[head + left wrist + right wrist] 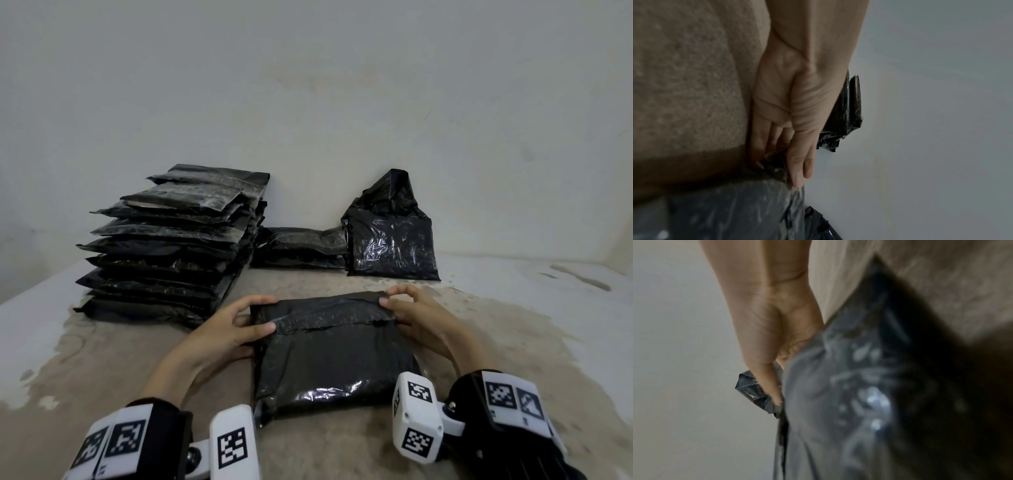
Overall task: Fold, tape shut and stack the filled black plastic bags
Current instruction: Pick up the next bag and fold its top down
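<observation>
The bag (334,353) being worked lies flat on the rough tan surface (102,359), nearest the person and between both hands, with its far flap folded over toward them. To its far left a tall stack (164,246) of finished bags is set, a low pile (301,248) lies behind against the wall (308,85), and one unfolded bag (390,233) is propped upright just beside that pile.

The left hand (233,329) is curled round the flap's left end, thumb on top and fingers at the far edge; the right hand (414,315) pinches the right end in the same manner. The step in hand is judged to be the fold. It is done well if both ends are drawn evenly, so that the crease runs straight and the loose plastic is pulled taut over the filling, then pressed flat before any tape is laid. Slack left at a corner is likely to make the bag sit crooked on the stack.

No tape is seen in any view. The contents are hidden. Both wrist views are blurred, and the fingertips beneath the flap cannot be made out.
</observation>
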